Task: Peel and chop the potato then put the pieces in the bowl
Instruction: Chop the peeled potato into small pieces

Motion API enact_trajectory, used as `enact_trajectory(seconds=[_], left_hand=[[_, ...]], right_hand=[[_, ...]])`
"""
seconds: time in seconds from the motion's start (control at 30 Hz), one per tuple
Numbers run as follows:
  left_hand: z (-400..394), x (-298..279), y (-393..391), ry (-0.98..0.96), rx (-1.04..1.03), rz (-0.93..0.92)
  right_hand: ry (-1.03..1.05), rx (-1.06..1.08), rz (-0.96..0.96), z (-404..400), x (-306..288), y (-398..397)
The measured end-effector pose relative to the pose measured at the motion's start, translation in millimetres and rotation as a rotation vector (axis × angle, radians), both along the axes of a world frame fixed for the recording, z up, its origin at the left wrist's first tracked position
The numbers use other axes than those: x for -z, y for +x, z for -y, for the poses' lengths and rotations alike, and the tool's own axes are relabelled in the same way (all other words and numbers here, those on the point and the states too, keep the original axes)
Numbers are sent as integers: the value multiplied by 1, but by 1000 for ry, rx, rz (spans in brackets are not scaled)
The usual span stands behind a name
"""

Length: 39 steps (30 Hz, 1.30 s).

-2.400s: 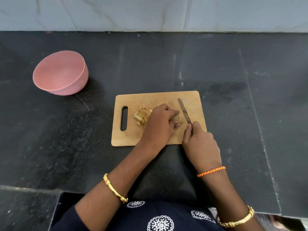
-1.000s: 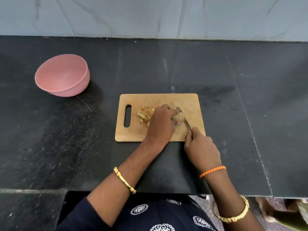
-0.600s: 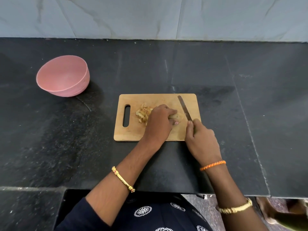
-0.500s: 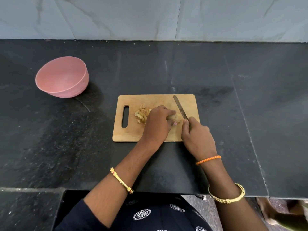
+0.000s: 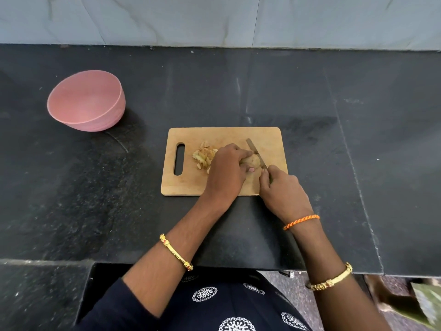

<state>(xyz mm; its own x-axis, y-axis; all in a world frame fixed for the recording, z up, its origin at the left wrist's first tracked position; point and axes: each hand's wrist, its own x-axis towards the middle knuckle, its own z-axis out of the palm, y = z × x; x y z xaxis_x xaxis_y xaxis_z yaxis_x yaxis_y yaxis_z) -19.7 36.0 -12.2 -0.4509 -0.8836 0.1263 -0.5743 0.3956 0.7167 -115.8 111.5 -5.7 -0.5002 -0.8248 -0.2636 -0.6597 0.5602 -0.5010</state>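
A wooden cutting board (image 5: 191,182) lies on the black counter. On it my left hand (image 5: 226,173) grips a pale potato (image 5: 253,161), fingers curled over its top. My right hand (image 5: 282,192) holds a knife (image 5: 256,152) by the handle, the blade lying against the potato's right side. A small heap of peels and cut pieces (image 5: 204,156) sits on the board just left of my left hand. The pink bowl (image 5: 87,100) stands at the far left of the counter, with nothing visible inside.
The black stone counter (image 5: 334,139) stretches wide on all sides of the board, ending at a grey tiled wall (image 5: 214,20) behind. The counter's front edge runs just under my forearms.
The knife blade has come down and in against the potato's right side, after being raised and angled away a moment ago. My left hand keeps its hold on the potato.
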Motion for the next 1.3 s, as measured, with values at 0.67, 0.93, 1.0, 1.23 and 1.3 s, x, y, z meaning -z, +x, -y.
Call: enact_trajectory(seconds=[0.67, 0.93, 1.0, 1.23, 1.3], left_hand=[[3, -1, 2, 26, -15, -25], [3, 0, 2, 29, -15, -28], [2, 0, 2, 24, -21, -29], [-1, 1, -1, 3, -41, -30], [1, 0, -1, 6, -38, -24]], right_hand=[[-97, 37, 9, 1, -1, 0], [-58, 17, -6, 6, 2, -3], [-45, 4, -20, 7, 1, -4], [19, 21, 43, -13, 5, 6], [29, 43, 31, -21, 5, 10]])
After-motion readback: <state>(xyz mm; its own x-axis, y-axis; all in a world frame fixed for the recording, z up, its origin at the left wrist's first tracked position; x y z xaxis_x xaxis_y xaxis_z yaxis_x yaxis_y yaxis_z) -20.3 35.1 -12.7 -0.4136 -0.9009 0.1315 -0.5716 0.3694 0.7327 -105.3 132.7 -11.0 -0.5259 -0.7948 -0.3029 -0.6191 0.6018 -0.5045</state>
